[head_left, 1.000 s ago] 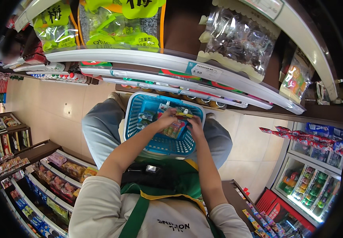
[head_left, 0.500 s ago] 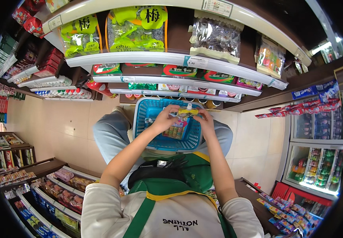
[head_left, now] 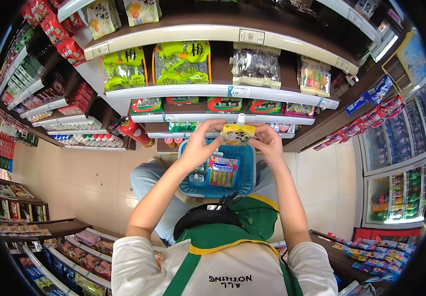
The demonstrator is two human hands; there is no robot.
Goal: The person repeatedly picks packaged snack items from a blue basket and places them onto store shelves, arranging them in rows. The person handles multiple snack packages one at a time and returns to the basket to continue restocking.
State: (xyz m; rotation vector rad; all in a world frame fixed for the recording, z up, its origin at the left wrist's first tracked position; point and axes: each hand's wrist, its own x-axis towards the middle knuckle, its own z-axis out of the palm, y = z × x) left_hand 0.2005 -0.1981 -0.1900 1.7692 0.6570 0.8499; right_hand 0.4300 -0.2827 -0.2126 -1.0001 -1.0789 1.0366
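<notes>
Well, a big brown shelf with white edges (head_left: 173,92) stands at the far side; nearer, in the middle, there is a blue basket (head_left: 245,167); a bright flat pack (head_left: 223,173) lies inside it; the left hand (head_left: 198,144) and the right hand (head_left: 270,144) are up over its far end; they pinch a little yellow pouch (head_left: 236,134) from both sides, left and right; its small white cap (head_left: 241,118) points to the far side.

Bright, fisheye-bent edges, black corners, glowing cooler (head_left: 398,167)
</notes>
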